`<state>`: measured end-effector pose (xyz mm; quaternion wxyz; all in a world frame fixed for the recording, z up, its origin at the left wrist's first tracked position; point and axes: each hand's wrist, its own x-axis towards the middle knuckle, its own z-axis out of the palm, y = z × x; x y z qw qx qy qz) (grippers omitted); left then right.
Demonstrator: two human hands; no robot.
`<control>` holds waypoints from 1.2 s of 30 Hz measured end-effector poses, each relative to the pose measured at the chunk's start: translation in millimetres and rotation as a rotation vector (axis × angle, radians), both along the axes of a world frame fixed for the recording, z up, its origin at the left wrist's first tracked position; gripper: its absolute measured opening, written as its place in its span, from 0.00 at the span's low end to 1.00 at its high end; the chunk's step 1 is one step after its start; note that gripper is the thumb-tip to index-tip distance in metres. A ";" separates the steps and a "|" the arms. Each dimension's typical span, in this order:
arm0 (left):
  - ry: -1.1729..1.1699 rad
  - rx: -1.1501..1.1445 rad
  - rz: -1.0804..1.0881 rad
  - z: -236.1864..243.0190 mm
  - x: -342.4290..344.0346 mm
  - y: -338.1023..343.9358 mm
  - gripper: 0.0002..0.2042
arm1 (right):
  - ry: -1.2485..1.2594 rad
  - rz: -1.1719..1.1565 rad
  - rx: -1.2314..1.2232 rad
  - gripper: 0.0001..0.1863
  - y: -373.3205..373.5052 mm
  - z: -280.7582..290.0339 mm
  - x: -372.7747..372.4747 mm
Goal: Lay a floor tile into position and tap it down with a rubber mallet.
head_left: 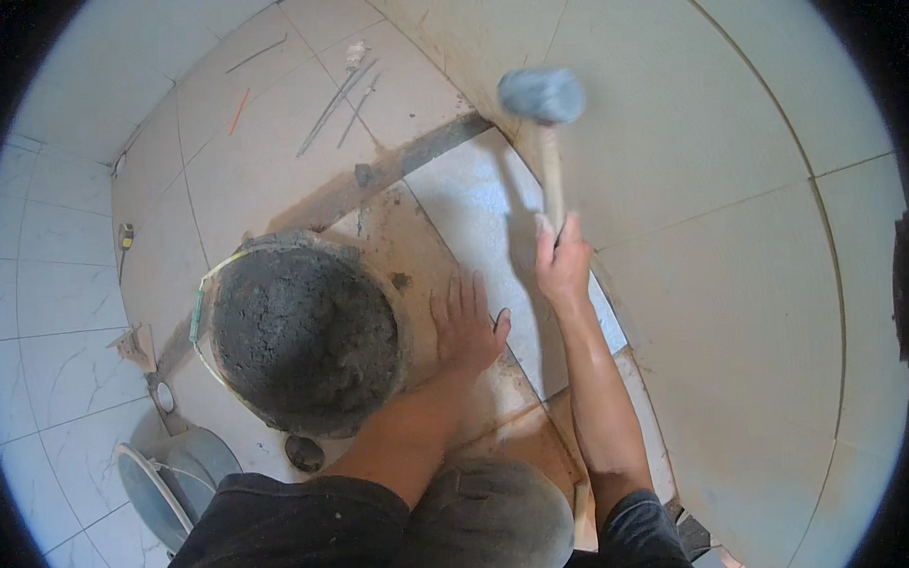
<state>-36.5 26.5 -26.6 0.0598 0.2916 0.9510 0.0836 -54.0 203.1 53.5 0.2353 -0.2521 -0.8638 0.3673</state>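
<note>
My right hand (565,260) is closed around the wooden handle of a rubber mallet (546,96). Its grey head is raised and slightly blurred, near the wall on the right. Below it lies a pale, glossy floor tile (472,198) along the foot of that wall, crossed by the arm's shadow. My left hand (468,329) rests flat with fingers spread on the dusty tile just left of the glossy one, its thumb by the seam between them. Close to my left hand stands a round tub of dark wet mortar (306,334) with a thin wire handle along its left rim.
A grey bucket (186,479) sits at the lower left, near a dark round lump (303,453). Thin rods (336,106) and an orange stick (239,111) lie on the far floor. A tape measure (125,235) is by the left wall. A mortar-smeared strip (371,177) crosses the floor.
</note>
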 end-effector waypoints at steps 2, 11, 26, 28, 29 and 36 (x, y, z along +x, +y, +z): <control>0.004 0.022 -0.003 0.0 -1.7 4.6 0.40 | 0.130 -0.030 0.026 0.14 0.2 1.6 -3.6; -0.014 -0.011 -0.003 1.7 0.0 1.4 0.40 | -0.239 -0.003 0.078 0.16 18.5 4.3 14.7; -0.114 -0.018 -0.014 8.7 -3.1 5.0 0.40 | 0.116 -0.068 -0.025 0.16 18.9 6.6 14.4; -0.128 0.026 -0.016 8.0 -1.0 7.6 0.40 | 0.199 -0.104 0.015 0.17 24.5 -16.0 21.6; -0.124 0.026 -0.015 7.1 -1.6 6.6 0.40 | -0.056 -0.100 0.105 0.16 25.8 -25.9 29.8; -0.130 -0.033 0.005 10.2 1.2 -1.8 0.41 | -0.113 -0.071 0.059 0.15 13.1 14.5 20.6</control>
